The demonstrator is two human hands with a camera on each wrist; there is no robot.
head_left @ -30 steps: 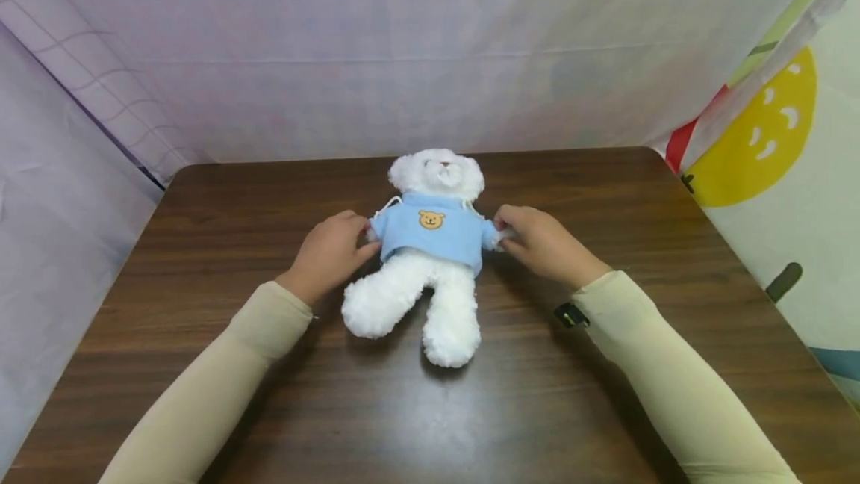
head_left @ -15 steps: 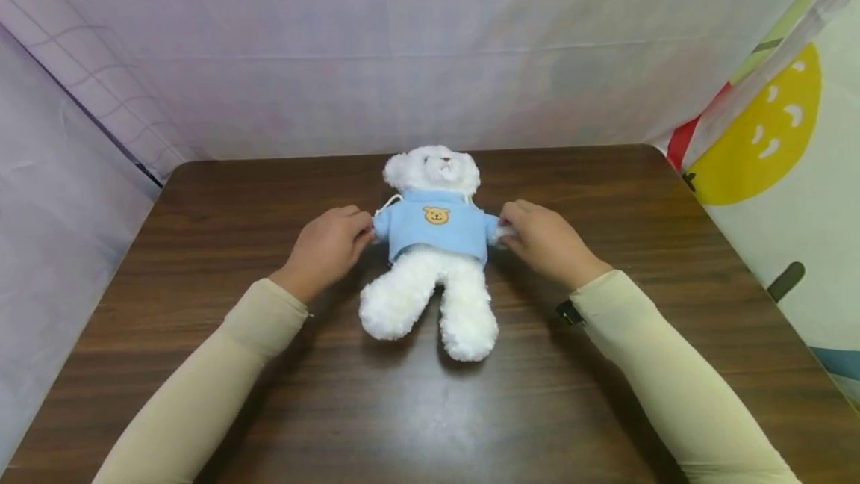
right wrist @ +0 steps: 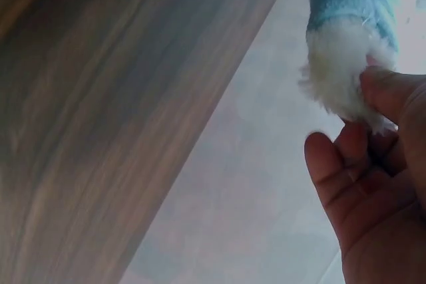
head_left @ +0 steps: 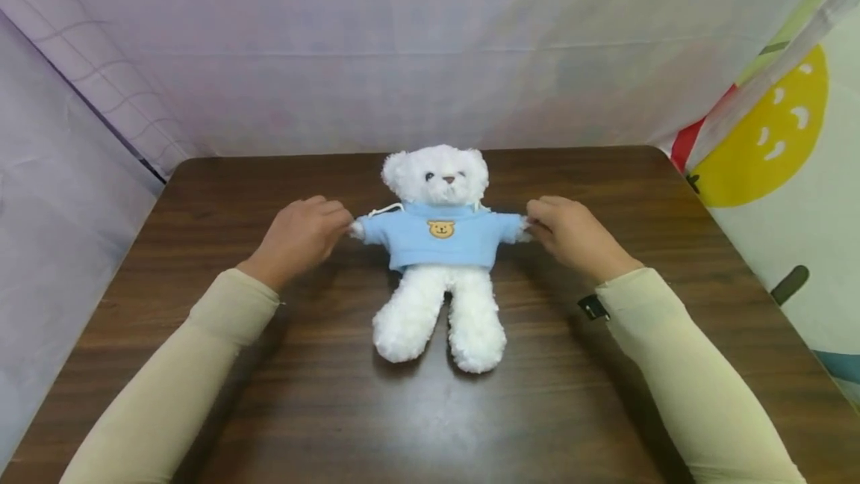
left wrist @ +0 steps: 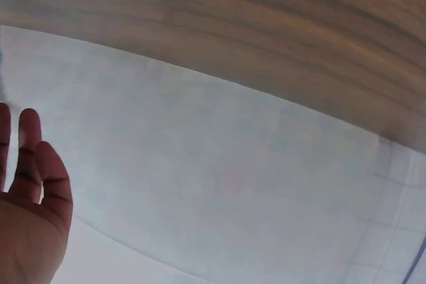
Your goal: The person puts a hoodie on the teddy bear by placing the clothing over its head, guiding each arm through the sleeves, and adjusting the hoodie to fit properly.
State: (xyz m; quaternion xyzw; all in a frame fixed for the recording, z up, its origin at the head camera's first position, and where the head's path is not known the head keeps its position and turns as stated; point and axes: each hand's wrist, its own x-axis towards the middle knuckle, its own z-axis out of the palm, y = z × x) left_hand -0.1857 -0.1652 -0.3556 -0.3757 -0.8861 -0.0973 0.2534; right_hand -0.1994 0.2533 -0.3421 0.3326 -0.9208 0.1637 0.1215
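Note:
A white plush teddy bear point(head_left: 407, 312) in a light blue hoodie point(head_left: 440, 249) lies face up on the table, its arms stretched out to both sides. My left hand point(head_left: 298, 236) pinches the paw at the left end of the sleeve. In the left wrist view only part of the left hand point(left wrist: 33, 231) shows, and the paw is out of sight. On the other side, my right hand point(head_left: 574, 234) pinches the opposite paw. The right wrist view shows thumb and fingers of the right hand point(right wrist: 379, 197) on the fluffy white paw point(right wrist: 339, 64) below the blue cuff.
The brown wooden table point(head_left: 201, 245) has rounded back corners. A pale curtain point(head_left: 430, 58) hangs behind it, and a printed cloth point(head_left: 793, 245) with a yellow shape hangs at the right. A black strap point(head_left: 593, 308) sits near the right cuff.
Both hands have moved apart, and the bear's arms are pulled out straight to the sides. Its legs have swung right, and its head faces more toward me.

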